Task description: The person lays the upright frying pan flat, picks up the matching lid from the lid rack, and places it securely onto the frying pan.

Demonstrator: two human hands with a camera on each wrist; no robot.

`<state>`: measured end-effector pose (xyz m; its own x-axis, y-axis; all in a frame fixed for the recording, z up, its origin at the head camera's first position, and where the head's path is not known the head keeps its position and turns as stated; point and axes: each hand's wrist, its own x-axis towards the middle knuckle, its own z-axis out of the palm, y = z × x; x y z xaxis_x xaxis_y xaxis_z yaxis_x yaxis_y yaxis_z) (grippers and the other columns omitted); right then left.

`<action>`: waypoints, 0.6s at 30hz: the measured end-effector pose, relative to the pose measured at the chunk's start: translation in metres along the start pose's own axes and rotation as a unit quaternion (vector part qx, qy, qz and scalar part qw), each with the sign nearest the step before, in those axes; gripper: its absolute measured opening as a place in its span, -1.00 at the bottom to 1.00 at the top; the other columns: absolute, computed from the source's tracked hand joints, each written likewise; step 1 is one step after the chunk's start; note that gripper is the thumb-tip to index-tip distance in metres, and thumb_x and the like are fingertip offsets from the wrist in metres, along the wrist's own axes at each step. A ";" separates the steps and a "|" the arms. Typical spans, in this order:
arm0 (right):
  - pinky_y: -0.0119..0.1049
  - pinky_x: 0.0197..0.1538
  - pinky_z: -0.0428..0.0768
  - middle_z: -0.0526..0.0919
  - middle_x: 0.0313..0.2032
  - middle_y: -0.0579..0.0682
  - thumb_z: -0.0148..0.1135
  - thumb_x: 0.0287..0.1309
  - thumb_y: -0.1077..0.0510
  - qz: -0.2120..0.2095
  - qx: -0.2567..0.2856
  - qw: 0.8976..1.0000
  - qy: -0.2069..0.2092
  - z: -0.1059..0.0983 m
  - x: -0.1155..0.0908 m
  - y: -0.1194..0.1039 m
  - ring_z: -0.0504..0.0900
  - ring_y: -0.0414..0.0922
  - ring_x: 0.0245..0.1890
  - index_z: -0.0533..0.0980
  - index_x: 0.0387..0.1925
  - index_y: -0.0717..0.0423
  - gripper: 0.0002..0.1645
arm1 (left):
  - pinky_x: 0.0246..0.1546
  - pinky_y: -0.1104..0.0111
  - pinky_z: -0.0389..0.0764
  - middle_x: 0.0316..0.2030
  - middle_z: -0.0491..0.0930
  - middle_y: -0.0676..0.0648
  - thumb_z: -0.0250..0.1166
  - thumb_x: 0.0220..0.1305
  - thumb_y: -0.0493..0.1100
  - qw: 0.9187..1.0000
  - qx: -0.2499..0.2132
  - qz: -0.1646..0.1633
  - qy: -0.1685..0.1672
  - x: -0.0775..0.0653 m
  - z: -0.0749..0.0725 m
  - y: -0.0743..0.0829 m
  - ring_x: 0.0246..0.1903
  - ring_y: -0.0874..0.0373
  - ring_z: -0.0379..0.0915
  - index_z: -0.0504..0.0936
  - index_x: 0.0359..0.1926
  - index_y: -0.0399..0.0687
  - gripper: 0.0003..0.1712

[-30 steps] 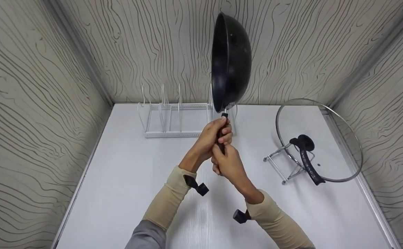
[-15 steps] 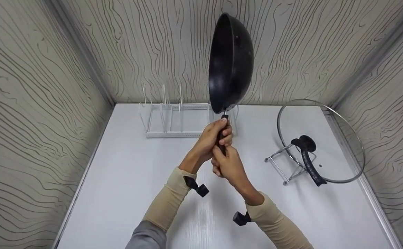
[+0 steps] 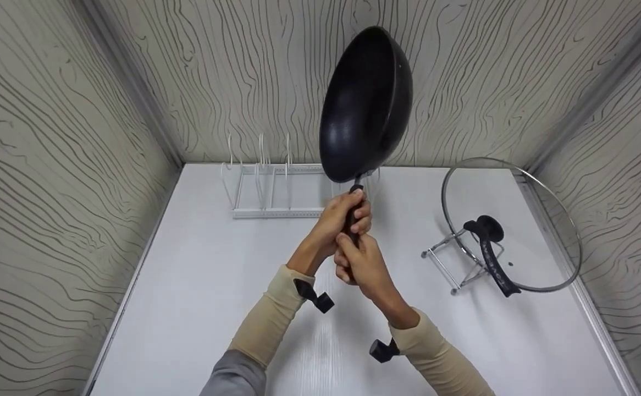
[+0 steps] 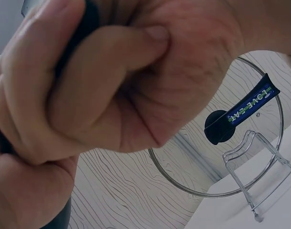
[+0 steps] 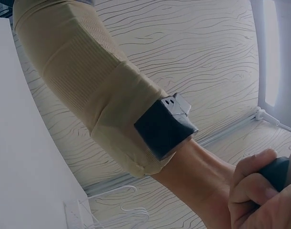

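Observation:
A deep black wok (image 3: 362,104) is held up above the table, its bowl pointing away and its hollow side turned left and partly toward the head camera. My left hand (image 3: 336,223) grips the upper part of the wok's black handle (image 3: 352,220), thumb lying along it near the bowl. Just below, my right hand (image 3: 369,267) wraps round the lower end of the same handle. In the left wrist view curled fingers (image 4: 83,90) fill the upper left. The right wrist view shows fingers (image 5: 252,186) round the dark handle end at the lower right edge.
Behind the hands, a white wire rack (image 3: 276,213) with upright dividers stands at the table's back. To the right, a glass lid (image 3: 540,242) with a black handle (image 3: 493,264) leans in a small metal stand (image 3: 444,269). Wood-patterned walls (image 3: 243,71) enclose the white table (image 3: 205,275).
The wok has turned about its handle, so more of its inside faces the head camera. Its far end has shifted slightly right. Both hands keep their grip almost in place.

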<state>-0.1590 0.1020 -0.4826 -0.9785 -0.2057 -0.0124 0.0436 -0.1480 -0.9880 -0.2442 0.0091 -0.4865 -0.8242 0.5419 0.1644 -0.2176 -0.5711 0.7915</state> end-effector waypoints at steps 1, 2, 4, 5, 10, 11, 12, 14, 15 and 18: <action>-0.46 -0.75 0.25 0.31 -0.71 -0.13 0.01 0.59 0.17 0.001 0.000 1.000 -0.002 0.000 -0.001 0.000 0.34 -0.27 -0.85 0.32 -0.49 0.14 -0.59 | -0.55 0.54 0.36 -0.57 0.32 0.18 -0.11 0.71 -0.11 1.000 0.002 0.002 -0.001 0.000 0.000 -0.001 -0.69 0.41 0.30 0.32 -0.37 0.04 -0.64; -0.47 -0.75 0.25 0.31 -0.71 -0.13 0.02 0.60 0.16 0.002 0.001 1.000 -0.004 0.000 -0.001 0.000 0.34 -0.27 -0.85 0.31 -0.51 0.14 -0.57 | -0.55 0.53 0.36 -0.58 0.32 0.18 -0.11 0.71 -0.12 1.000 0.004 0.003 -0.003 0.000 0.000 -0.001 -0.70 0.40 0.30 0.32 -0.39 0.04 -0.63; -0.47 -0.75 0.25 0.31 -0.72 -0.13 0.03 0.60 0.15 0.002 0.005 1.000 -0.005 0.000 -0.002 0.001 0.35 -0.28 -0.85 0.31 -0.55 0.14 -0.53 | -0.56 0.53 0.37 -0.62 0.33 0.19 -0.12 0.70 -0.13 1.000 0.006 0.005 -0.007 0.000 -0.001 -0.002 -0.71 0.40 0.30 0.31 -0.44 0.04 -0.59; -0.47 -0.75 0.25 0.32 -0.72 -0.13 0.04 0.60 0.14 0.003 0.008 1.000 -0.006 0.000 -0.002 0.001 0.36 -0.28 -0.85 0.31 -0.55 0.13 -0.52 | -0.57 0.53 0.37 -0.64 0.33 0.20 -0.12 0.70 -0.13 1.000 0.004 0.004 -0.009 0.000 -0.001 -0.002 -0.72 0.40 0.30 0.31 -0.46 0.05 -0.57; -0.47 -0.74 0.27 0.32 -0.70 -0.14 0.05 0.61 0.12 0.007 0.028 0.999 -0.018 0.001 -0.003 0.003 0.37 -0.28 -0.85 0.31 -0.57 0.12 -0.50 | -0.67 0.58 0.36 -0.66 0.35 0.25 -0.15 0.69 -0.21 0.999 -0.048 0.005 -0.020 -0.001 -0.001 -0.002 -0.79 0.48 0.31 0.33 -0.47 0.07 -0.56; -0.47 -0.74 0.28 0.33 -0.70 -0.15 0.05 0.61 0.12 0.008 0.030 0.999 -0.021 0.001 -0.003 0.003 0.38 -0.28 -0.84 0.31 -0.57 0.12 -0.50 | -0.69 0.59 0.36 -0.66 0.36 0.26 -0.16 0.69 -0.23 0.998 -0.062 0.005 -0.024 -0.001 0.000 -0.002 -0.80 0.49 0.32 0.34 -0.47 0.07 -0.56; -0.47 -0.74 0.27 0.33 -0.71 -0.15 0.05 0.61 0.12 0.008 0.030 0.999 -0.023 0.001 -0.003 0.003 0.38 -0.27 -0.85 0.31 -0.57 0.11 -0.51 | -0.70 0.59 0.36 -0.66 0.37 0.26 -0.17 0.69 -0.25 0.997 -0.074 0.005 -0.028 -0.002 0.000 -0.001 -0.80 0.50 0.34 0.34 -0.47 0.07 -0.55; -0.46 -0.74 0.27 0.34 -0.71 -0.15 0.04 0.60 0.12 0.008 0.027 0.999 -0.029 0.000 -0.003 0.003 0.39 -0.27 -0.84 0.32 -0.56 0.12 -0.52 | -0.71 0.60 0.38 -0.68 0.38 0.26 -0.18 0.69 -0.26 0.996 -0.087 0.003 -0.033 -0.002 0.000 -0.001 -0.81 0.50 0.36 0.35 -0.48 0.06 -0.53; -0.46 -0.75 0.27 0.34 -0.71 -0.15 0.04 0.60 0.13 0.006 0.027 0.999 -0.032 0.000 -0.003 0.003 0.39 -0.27 -0.84 0.32 -0.55 0.12 -0.53 | -0.71 0.60 0.39 -0.68 0.38 0.26 -0.18 0.69 -0.26 0.995 -0.089 0.002 -0.035 -0.003 0.000 -0.001 -0.81 0.51 0.37 0.35 -0.48 0.06 -0.53; -0.46 -0.73 0.29 0.34 -0.71 -0.13 0.05 0.58 0.16 0.004 0.023 0.999 -0.045 -0.002 -0.003 0.002 0.40 -0.27 -0.83 0.33 -0.51 0.13 -0.58 | -0.71 0.60 0.40 -0.68 0.36 0.26 -0.13 0.68 -0.26 0.996 -0.080 -0.002 -0.028 -0.004 0.002 0.001 -0.81 0.51 0.35 0.34 -0.47 0.06 -0.56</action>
<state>-0.1559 0.1045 -0.4845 -0.9561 -0.2931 -0.0050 0.0632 -0.1895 -0.9798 -0.2406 0.0078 -0.4856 -0.7933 0.5758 0.1980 -0.3056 -0.6577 0.6885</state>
